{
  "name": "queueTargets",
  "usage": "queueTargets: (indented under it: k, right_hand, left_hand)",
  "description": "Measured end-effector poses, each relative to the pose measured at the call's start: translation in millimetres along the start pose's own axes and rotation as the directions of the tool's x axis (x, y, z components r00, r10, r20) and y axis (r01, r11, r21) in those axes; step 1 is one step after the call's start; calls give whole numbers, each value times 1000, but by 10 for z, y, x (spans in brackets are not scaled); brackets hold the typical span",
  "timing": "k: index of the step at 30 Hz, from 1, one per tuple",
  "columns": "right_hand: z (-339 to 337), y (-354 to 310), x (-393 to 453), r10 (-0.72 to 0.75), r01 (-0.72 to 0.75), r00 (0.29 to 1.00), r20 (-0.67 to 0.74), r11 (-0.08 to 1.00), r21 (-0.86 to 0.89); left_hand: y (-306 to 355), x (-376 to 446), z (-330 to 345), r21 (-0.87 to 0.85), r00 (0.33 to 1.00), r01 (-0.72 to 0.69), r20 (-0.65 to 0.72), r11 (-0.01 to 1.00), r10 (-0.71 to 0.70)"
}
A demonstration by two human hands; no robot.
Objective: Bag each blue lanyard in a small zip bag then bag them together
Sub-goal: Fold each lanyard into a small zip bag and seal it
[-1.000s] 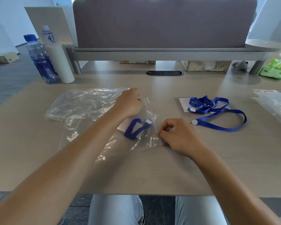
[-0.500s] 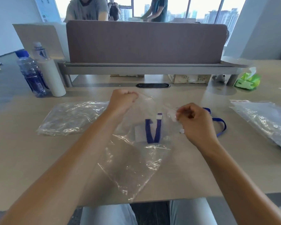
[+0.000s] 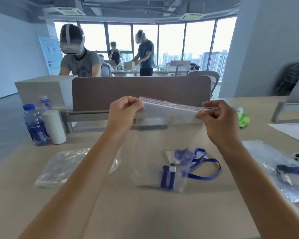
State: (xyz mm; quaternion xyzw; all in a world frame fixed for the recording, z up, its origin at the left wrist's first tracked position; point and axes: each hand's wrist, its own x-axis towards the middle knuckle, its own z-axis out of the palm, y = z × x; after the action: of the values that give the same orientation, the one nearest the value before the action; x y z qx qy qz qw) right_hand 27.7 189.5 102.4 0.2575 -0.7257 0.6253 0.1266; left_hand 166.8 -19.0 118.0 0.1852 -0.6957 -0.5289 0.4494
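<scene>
A large clear zip bag hangs upright above the table, held by its red-lined top seal. My left hand pinches the seal's left end and my right hand pinches its right end. At the bag's bottom lies a small bag with a folded blue lanyard inside. Behind it on the table a second blue lanyard lies loose, partly on a small zip bag.
A pile of clear bags lies at left. Another bag with dark blue contents lies at right. A blue water bottle and a white cylinder stand at back left. Green wipes pack sits at back right. People work beyond the divider.
Both hands lifted the large bag off the table until it hangs upright, and moved apart to the ends of its seal. The head view tilted upward.
</scene>
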Motion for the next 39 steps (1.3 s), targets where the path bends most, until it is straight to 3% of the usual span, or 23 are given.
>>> queueTargets:
  k: [5,11,14,21,30,39]
  right_hand:
    - [-52,-173,152,-139,135,990,-15,982,-128]
    - [108,-455,240,-336,368,922,193,915,-165]
    - [175,-550,279,-317,355,892,321,933,-63]
    - [199,-592,331,-330,348,828,453,936,47]
    - [157,-657,303,-350,359,811,469,930,73]
    - [118,-649,255,-355,411,793,495,912,-5]
  left_hand:
    - [223,12,117,2,988,-154,28,988,154]
    - [288,-53,306,26,961,-257,112,966,252]
    - [273,-89,350,94,944,-318,127,943,305]
    - [318,-145,276,136,943,-331,77,934,323]
    - [427,-221,249,151,948,-317,50,936,313]
    - [467,-299,317,157,937,-348,67,924,342]
